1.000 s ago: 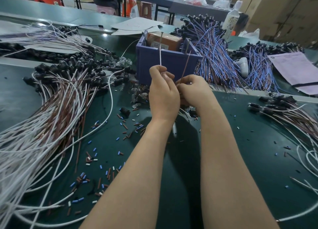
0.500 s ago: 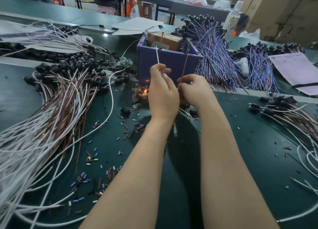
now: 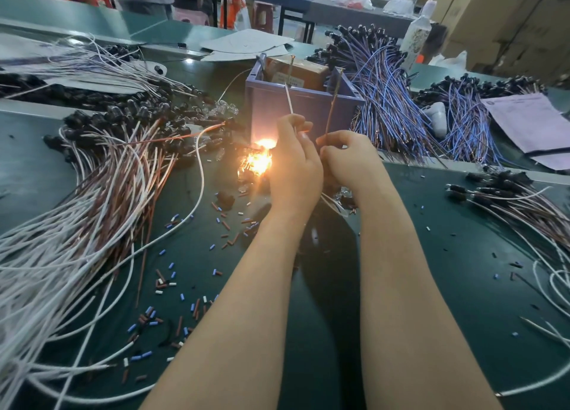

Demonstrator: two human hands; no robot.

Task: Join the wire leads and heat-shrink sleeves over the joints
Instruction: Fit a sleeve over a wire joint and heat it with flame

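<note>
No legible text: printed lines on the pink sheet (image 3: 530, 122) at right too small to read; label on the brown box (image 3: 303, 70) inside the blue bin (image 3: 302, 110) blurred.

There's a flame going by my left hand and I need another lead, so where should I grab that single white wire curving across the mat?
Pinch the loose white wire mid-stretch, coming down from the near side. There it seems to lie alone on the mat; its upper end curves close to the flame by the left hand, and lower down it merges into the wire bundle.
</note>
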